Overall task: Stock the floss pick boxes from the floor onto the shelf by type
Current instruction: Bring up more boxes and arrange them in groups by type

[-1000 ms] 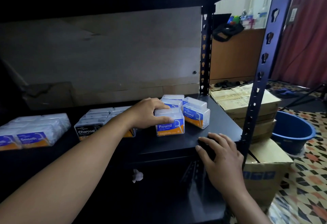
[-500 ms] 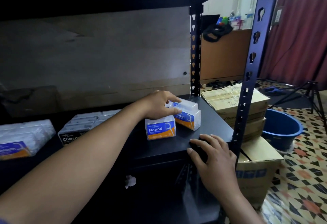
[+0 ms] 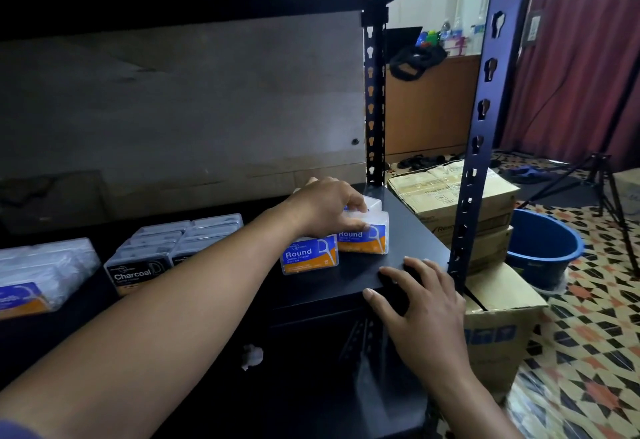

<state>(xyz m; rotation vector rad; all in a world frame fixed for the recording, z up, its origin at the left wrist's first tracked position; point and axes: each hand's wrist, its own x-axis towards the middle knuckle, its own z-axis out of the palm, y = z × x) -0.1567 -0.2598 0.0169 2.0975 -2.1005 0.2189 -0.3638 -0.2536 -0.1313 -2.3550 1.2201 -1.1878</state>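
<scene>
- Smooth boxes (image 3: 24,296): far left of the shelf (image 3: 412,230), labels forward.
- Charcoal boxes (image 3: 133,274): next group, set apart.
- Front Round box (image 3: 309,255): upright, label forward, long axis along the shelf front.
- Left hand (image 3: 323,210): fingers curled over the rear Round box (image 3: 363,236), just behind and right of the front one. A sideways nudge would likely skew the row.
- Right hand (image 3: 422,310): fingers spread flat on the shelf edge.
</scene>
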